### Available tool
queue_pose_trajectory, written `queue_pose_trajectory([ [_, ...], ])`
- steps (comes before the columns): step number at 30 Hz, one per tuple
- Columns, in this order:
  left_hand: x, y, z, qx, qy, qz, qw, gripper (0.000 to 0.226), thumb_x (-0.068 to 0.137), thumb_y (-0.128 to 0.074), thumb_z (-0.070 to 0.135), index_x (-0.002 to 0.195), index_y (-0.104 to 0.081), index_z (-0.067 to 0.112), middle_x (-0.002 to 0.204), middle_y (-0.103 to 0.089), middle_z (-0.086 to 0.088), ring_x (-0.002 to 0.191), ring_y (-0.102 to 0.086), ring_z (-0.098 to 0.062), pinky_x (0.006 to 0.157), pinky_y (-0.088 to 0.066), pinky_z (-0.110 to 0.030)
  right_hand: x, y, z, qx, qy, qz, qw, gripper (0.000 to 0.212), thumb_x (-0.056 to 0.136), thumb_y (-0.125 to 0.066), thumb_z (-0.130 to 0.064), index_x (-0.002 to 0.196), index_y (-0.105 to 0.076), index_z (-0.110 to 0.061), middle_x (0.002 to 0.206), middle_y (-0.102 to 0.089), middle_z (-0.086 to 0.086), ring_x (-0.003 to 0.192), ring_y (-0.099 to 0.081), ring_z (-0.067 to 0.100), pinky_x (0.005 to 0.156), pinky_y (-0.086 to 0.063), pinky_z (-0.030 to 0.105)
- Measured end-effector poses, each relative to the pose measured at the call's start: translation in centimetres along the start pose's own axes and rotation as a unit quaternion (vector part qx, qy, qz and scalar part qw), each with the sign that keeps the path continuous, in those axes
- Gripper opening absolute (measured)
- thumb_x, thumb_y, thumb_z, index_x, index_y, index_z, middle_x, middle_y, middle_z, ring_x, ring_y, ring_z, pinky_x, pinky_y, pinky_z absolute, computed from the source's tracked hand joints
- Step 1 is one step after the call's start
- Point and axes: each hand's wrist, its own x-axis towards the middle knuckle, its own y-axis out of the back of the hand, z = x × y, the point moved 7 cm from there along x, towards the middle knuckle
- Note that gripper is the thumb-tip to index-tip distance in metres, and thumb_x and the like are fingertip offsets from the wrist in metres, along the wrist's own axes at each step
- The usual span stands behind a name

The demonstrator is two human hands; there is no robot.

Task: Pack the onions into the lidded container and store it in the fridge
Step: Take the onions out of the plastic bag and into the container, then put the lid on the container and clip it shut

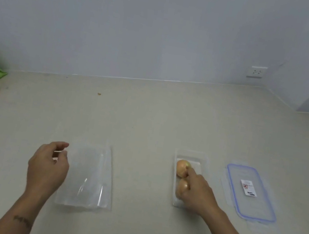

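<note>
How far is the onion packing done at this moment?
Done: two onions lie in the container. In hand: the right hand rests on them; the left hand hovers beside the empty bag. Left: fitting the lid, then the fridge.

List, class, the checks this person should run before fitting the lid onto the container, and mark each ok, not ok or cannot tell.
1. Both onions inside the container: far onion and near onion are in. Ok.
2. Right hand clear of the container: it rests on the onions. Not ok.
3. Lid within reach, flat on the counter right of the container. Ok.
4. Left hand free: hovers at the plastic bag, fingers curled. Cannot tell.
5. Onions sit below the rim. Cannot tell.
</note>
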Motion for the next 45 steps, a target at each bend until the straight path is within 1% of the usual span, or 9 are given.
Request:
queue_pose_trajectory([
  [6, -0.9, -2.4, 5.3, -0.066, -0.097, -0.075, 0.990, 0.029, 0.088, -0.052, 0.004, 0.095, -0.067, 0.028, 0.098, -0.065, 0.007, 0.081, -0.063, -0.004, 0.070, -0.047, -0.022, -1.6, 1.8, -0.2, 0.049, -0.008, 0.038, 0.998, 0.044, 0.080, -0.056, -0.031, 0.122, -0.043, -0.032, 0.114, -0.051, 0.004, 0.099, -0.056, 0.028, 0.082, -0.047, 0.041],
  [10, -4.2, -7.0, 9.2, -0.113, -0.141, -0.167, 0.969, 0.029, 0.087, -0.054, 0.002, 0.092, -0.067, 0.027, 0.096, -0.067, 0.007, 0.080, -0.066, -0.008, 0.072, -0.053, -0.029, -3.4, 3.7, 1.6, 0.088, -0.001, 0.072, 0.993, 0.044, 0.082, -0.062, -0.028, 0.120, -0.044, -0.040, 0.120, -0.050, -0.003, 0.104, -0.054, 0.018, 0.088, -0.046, 0.039],
  [17, -11.6, -14.9, 16.3, -0.122, -0.216, -0.300, 0.921, 0.023, 0.087, -0.056, 0.011, 0.092, -0.066, 0.031, 0.091, -0.065, 0.017, 0.076, -0.062, -0.003, 0.071, -0.055, -0.029, -4.3, 8.1, 8.4, 0.102, -0.033, 0.128, 0.986, 0.045, 0.084, -0.064, -0.026, 0.126, -0.048, -0.034, 0.127, -0.050, -0.003, 0.107, -0.052, 0.015, 0.088, -0.042, 0.031],
  [23, -17.9, -23.2, 22.8, -0.089, -0.256, -0.388, 0.881, 0.027, 0.086, -0.053, 0.020, 0.109, -0.060, 0.032, 0.099, -0.060, 0.014, 0.081, -0.058, 0.002, 0.083, -0.050, -0.029, -3.1, 9.9, 15.6, 0.034, -0.094, 0.110, 0.989, 0.052, 0.082, -0.059, -0.022, 0.131, -0.046, -0.029, 0.132, -0.045, 0.005, 0.117, -0.046, 0.029, 0.095, -0.042, 0.039],
  [27, -21.6, -29.0, 26.0, -0.029, -0.278, -0.424, 0.861, 0.039, 0.086, -0.052, 0.021, 0.124, -0.052, 0.028, 0.122, -0.050, 0.007, 0.101, -0.059, -0.013, 0.087, -0.049, -0.034, -2.1, 10.3, 20.4, -0.015, -0.131, 0.079, 0.988, 0.061, 0.082, -0.056, -0.024, 0.140, -0.038, -0.029, 0.144, -0.035, 0.005, 0.129, -0.035, 0.031, 0.102, -0.038, 0.041],
  [32, -25.3, -35.3, 25.1, 0.132, -0.198, -0.493, 0.837, 0.063, 0.081, -0.048, 0.019, 0.143, -0.034, 0.020, 0.143, -0.032, -0.008, 0.127, -0.040, -0.033, 0.104, -0.040, -0.038, -1.3, 9.6, 25.1, -0.005, -0.155, 0.035, 0.987, 0.072, 0.080, -0.055, -0.023, 0.147, -0.028, -0.031, 0.151, -0.024, 0.009, 0.136, -0.027, 0.034, 0.105, -0.033, 0.042],
  [34, -26.2, -36.6, 24.0, 0.168, -0.123, -0.515, 0.832, 0.070, 0.079, -0.050, 0.020, 0.145, -0.027, 0.021, 0.145, -0.027, -0.013, 0.131, -0.033, -0.036, 0.105, -0.036, -0.039, -1.1, 9.1, 25.9, 0.008, -0.152, 0.021, 0.988, 0.071, 0.080, -0.055, -0.025, 0.146, -0.028, -0.031, 0.147, -0.027, 0.010, 0.132, -0.029, 0.034, 0.103, -0.034, 0.042],
  [37, -27.2, -37.7, 23.5, 0.199, -0.094, -0.514, 0.829, 0.073, 0.078, -0.053, 0.023, 0.146, -0.024, 0.022, 0.141, -0.031, -0.014, 0.130, -0.028, -0.036, 0.105, -0.034, -0.039, -1.1, 8.6, 26.5, -0.003, -0.142, 0.017, 0.990, 0.068, 0.080, -0.053, -0.026, 0.144, -0.030, -0.031, 0.143, -0.031, 0.009, 0.129, -0.032, 0.033, 0.102, -0.034, 0.043],
  [45, -26.0, -38.1, 24.8, 0.069, 0.007, -0.465, 0.882, 0.065, 0.076, -0.058, 0.020, 0.138, -0.043, 0.026, 0.132, -0.044, -0.011, 0.124, -0.045, -0.033, 0.107, -0.039, -0.039, -0.7, 8.2, 27.2, 0.154, -0.158, 0.038, 0.975, 0.067, 0.075, -0.061, -0.027, 0.137, -0.037, -0.035, 0.116, -0.032, 0.000, 0.123, -0.031, 0.026, 0.100, -0.033, 0.032],
])
